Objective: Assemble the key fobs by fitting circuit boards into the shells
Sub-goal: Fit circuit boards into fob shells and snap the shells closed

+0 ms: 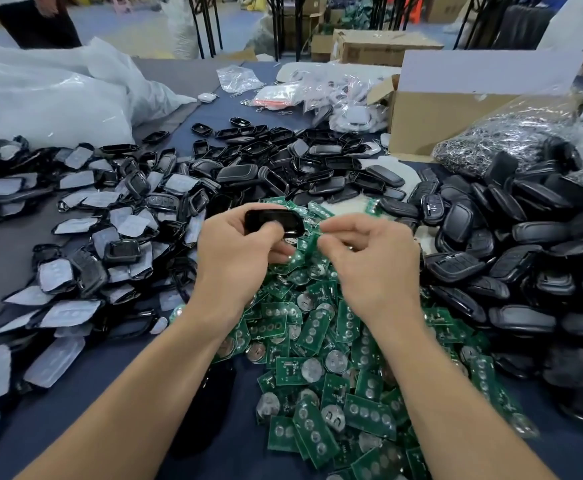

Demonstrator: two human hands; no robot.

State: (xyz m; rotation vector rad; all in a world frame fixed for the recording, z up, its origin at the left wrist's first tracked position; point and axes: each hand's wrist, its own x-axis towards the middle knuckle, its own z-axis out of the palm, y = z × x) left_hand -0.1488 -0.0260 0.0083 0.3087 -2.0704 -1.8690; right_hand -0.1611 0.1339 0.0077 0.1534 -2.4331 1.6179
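Centrally, above green circuit boards (pixel 318 341) heaped toward the near edge of the counter (pixel 110 368), the left hand (pixel 238 258) grips a black shell (pixel 272 221), its thumb hiding part of it. The right hand (pixel 369 265) curls its fingers (pixel 338 233) into a pinch just beside the shell; blur obscures what, if anything, they hold.

Green circuit boards (pixel 369 415) carry rows of silver dots and round silver discs. The shells (pixel 532 232) are black, many with pale grey inserts (pixel 71 313). The bench (pixel 58 403) is dark blue, the box (pixel 432 116) brown.
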